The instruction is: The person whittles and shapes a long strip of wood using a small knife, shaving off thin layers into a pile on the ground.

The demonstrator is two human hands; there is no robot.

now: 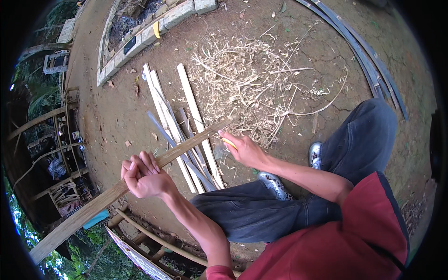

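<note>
A long, flat brown wooden slat [84, 217] runs slantwise from the lower left up to the middle of the view. My left hand [147, 176] is closed around it partway along, palm turned up and fingers curled. Near the slat's far end, my right hand [246, 151] grips a yellow-handled knife [229, 143]. Only part of the handle shows between the fingers, and its blade cannot be made out clearly. The knife hand is close beside the slat's edge. Below the slat, several pale wooden strips [187, 88] and greyish strips [158, 125] lie on the ground.
Curled shavings [242, 79] cover the dirt beyond my right hand. Long dark strips [357, 42] lie at the far right. A stone border [175, 21] carries a yellow object [156, 30] and a dark flat object [129, 45]. Bamboo railings [158, 239] stand at the lower left.
</note>
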